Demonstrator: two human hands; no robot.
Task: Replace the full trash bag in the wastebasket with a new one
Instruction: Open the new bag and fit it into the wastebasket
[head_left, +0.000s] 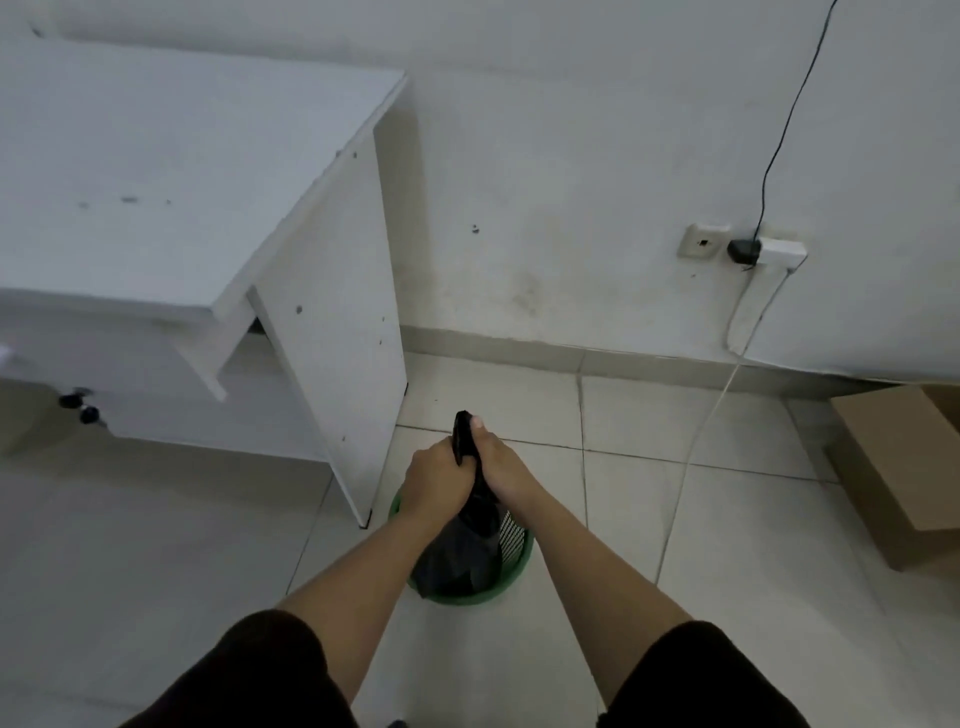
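A green wastebasket (511, 564) with a mesh wall stands on the tiled floor beside the desk's side panel. A full black trash bag (460, 556) fills it and rises out of its rim. The bag's neck is gathered into a narrow black twist above the basket. My left hand (431, 475) and my right hand (496, 462) are both closed around that twisted neck, side by side, with its end sticking up past my right thumb. The basket's floor and the bag's lower part are hidden.
A white desk (171, 171) with a side panel (337, 338) stands at the left, close to the basket. A cardboard box (893, 467) lies on the floor at the right. A wall socket (701, 241), a plugged adapter (763, 252) and cables hang on the wall.
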